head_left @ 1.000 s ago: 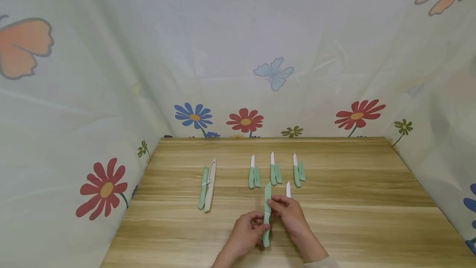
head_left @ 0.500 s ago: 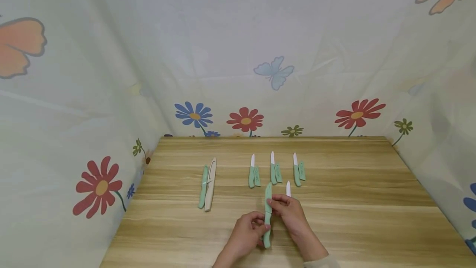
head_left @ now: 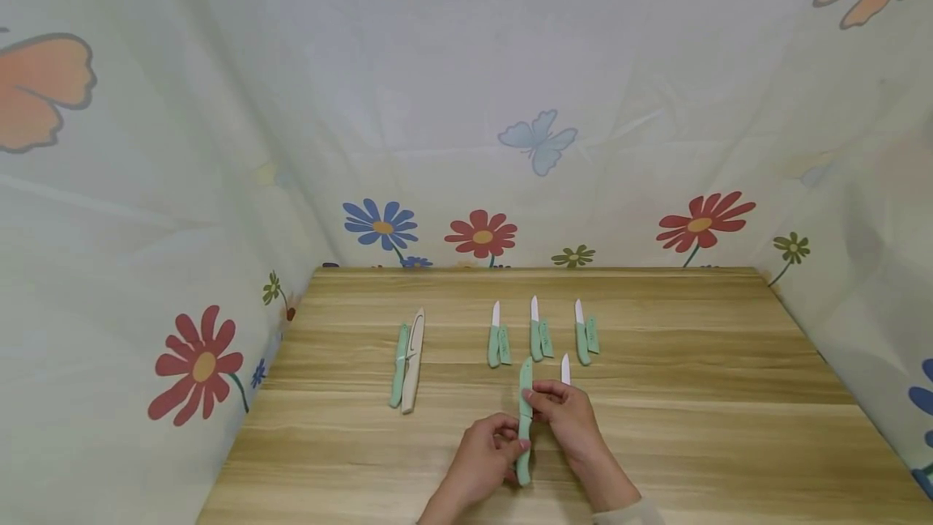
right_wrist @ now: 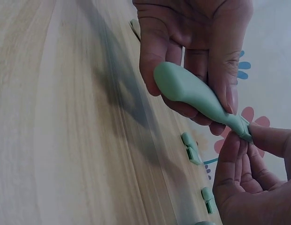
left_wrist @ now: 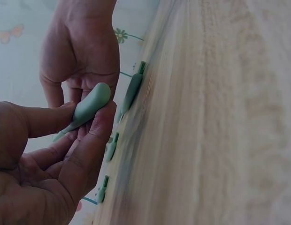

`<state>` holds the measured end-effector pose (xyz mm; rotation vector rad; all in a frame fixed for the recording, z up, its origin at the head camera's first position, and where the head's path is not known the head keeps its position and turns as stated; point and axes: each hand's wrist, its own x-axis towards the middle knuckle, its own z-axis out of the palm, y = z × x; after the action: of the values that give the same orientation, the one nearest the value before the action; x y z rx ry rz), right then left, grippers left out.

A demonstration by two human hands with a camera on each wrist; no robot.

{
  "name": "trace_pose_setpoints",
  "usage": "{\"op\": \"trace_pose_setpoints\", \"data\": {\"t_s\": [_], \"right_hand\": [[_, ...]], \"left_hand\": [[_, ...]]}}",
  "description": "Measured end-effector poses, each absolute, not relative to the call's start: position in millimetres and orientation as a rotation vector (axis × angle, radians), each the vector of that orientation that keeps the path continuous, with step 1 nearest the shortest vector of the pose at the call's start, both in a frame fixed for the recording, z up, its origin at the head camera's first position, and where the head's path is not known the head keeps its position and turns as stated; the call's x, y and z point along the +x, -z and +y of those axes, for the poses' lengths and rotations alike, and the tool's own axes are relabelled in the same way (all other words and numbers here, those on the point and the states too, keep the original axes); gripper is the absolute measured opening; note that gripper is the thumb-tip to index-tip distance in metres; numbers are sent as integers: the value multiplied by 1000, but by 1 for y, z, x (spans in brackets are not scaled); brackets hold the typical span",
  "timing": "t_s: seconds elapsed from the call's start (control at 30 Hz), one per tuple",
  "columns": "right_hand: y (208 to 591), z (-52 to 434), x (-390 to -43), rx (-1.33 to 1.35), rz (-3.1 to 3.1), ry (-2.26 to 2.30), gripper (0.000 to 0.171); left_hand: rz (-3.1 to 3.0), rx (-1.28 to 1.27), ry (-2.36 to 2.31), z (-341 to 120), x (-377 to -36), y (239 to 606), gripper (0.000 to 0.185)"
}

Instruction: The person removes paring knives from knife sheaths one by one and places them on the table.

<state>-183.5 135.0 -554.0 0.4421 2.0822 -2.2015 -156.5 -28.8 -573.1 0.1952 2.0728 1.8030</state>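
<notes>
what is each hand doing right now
Left hand: holding the sheathed mint-green knife by its handle.
Right hand: pinching that knife's sheath.

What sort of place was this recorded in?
Probably a small curtained booth set up for recording, not a working kitchen: pale sheets printed with flowers and butterflies hang on three sides of a wood-grain tabletop, where three green-handled, white-bladed knives lie in a row.

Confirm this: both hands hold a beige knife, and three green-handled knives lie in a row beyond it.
No: the head view shows the held knife is green, not beige. The left hand and right hand do hold it, and three green-handled knives lie in a row beyond.
</notes>
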Motion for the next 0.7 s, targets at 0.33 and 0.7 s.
{"op": "trace_pose_setpoints", "data": {"t_s": [0.33,0.7], "right_hand": [[555,135,-184,466,2094,2186,26],[554,135,-185,478,2098,2180,27]], "left_hand": [[2101,196,-1809,-27,-155,574,22],[2132,209,-1802,-25,-152,572,23]]}}
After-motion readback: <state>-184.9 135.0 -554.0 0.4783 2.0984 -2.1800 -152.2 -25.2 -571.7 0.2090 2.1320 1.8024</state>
